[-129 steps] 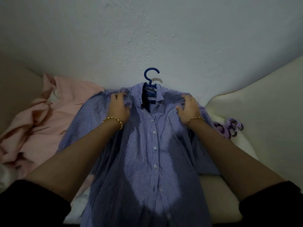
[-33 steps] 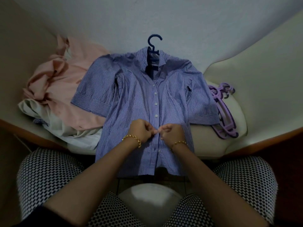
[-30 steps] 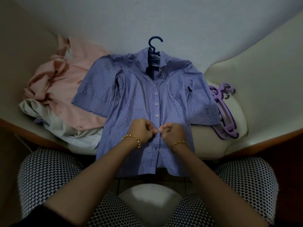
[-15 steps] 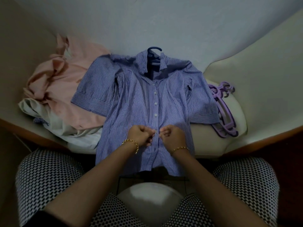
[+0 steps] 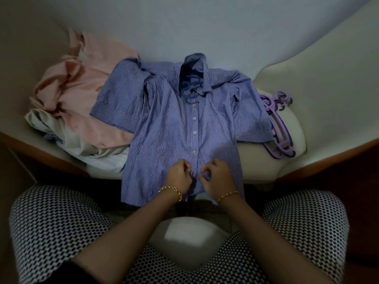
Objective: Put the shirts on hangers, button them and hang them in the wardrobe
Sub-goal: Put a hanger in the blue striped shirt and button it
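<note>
Slippage is the risk in the head view: the striped shirt (image 5: pixel 164 130) lies on the cream seat (image 5: pixel 264 160), its blue hanger (image 5: pixel 190 90) lying inside the collar, while the left hand (image 5: pixel 178 178) and right hand (image 5: pixel 217 178) each pinch the placket near the shirt's hem. Tugging there could pull the shirt off the hanger, or skew a button. A pink shirt (image 5: pixel 86 95) lies beside its left sleeve, purple hangers (image 5: pixel 277 128) beside its right.

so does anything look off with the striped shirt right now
The blue hanger looks askew: its hook lies inside the neck opening of the striped shirt, with the collar humped over it, not poking out above. The left hand and right hand both pinch the placket near the hem.
</note>
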